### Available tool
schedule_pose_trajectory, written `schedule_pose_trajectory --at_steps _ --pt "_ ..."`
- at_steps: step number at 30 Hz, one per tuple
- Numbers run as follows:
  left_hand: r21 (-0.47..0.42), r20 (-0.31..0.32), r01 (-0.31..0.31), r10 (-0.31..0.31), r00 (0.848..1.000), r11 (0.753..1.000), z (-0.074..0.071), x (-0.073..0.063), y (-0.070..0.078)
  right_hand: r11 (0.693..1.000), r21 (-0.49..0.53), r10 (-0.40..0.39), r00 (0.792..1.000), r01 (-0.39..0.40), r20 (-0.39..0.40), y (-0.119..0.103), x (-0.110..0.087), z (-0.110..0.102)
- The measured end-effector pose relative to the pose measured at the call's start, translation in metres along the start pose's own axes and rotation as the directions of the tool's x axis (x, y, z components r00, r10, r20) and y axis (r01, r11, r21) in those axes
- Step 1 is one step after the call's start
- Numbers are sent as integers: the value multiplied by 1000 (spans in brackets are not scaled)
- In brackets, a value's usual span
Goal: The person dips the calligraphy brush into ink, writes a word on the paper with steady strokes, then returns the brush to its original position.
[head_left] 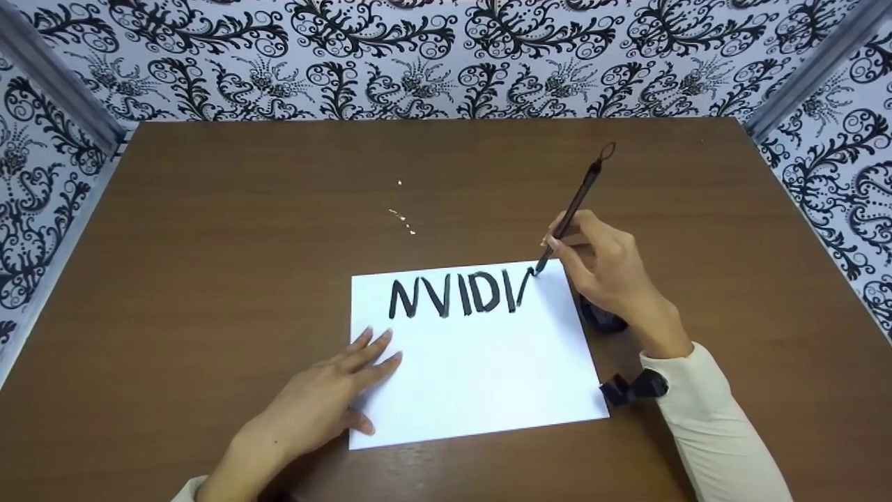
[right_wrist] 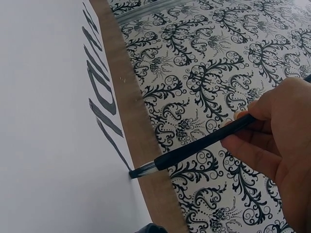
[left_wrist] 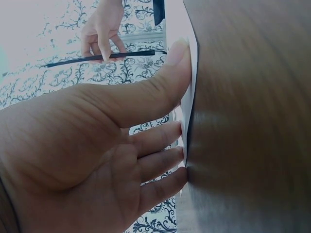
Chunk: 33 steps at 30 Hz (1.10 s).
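Note:
A white sheet of paper lies on the brown table, with large black letters "NVIDI" and one more slanted stroke along its top. My right hand pinches a dark ink brush with a hanging loop at its upper end. The inked bristles touch the paper at the top of that last stroke, near the upper right corner. My left hand rests with spread fingers on the paper's left edge. From the left wrist view, its thumb and fingertips press on the sheet.
A dark rounded object stands right of the paper, partly hidden under my right hand. A black device sits at the right cuff. Small pale flecks lie on the table beyond the sheet. Patterned walls border the table.

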<state>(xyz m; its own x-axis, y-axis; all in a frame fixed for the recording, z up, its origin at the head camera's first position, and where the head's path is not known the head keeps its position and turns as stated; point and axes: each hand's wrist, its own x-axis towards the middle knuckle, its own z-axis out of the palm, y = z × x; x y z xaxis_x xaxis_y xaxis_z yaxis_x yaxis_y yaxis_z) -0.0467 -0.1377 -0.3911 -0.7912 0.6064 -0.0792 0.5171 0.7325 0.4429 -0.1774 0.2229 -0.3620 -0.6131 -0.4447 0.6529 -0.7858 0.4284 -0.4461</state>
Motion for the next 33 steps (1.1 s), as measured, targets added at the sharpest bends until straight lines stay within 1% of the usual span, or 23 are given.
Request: schedule_pose_trajectory --at_steps 9,19,29,33 --pt "-9 6 6 -6 1000 1000 -1 0 1 1000 0 14 1000 -14 20 0 0 -3" --pt "-8 1 2 -2 1000 1000 0 0 1 996 16 81 993 -83 91 -3 0 -7" --pt "-10 3 3 -3 1000 1000 -1 0 0 994 46 93 986 -100 139 -4 0 -10" --pt "-15 -7 1 -1 1000 1000 0 0 0 994 44 94 982 -102 161 -5 0 -10"
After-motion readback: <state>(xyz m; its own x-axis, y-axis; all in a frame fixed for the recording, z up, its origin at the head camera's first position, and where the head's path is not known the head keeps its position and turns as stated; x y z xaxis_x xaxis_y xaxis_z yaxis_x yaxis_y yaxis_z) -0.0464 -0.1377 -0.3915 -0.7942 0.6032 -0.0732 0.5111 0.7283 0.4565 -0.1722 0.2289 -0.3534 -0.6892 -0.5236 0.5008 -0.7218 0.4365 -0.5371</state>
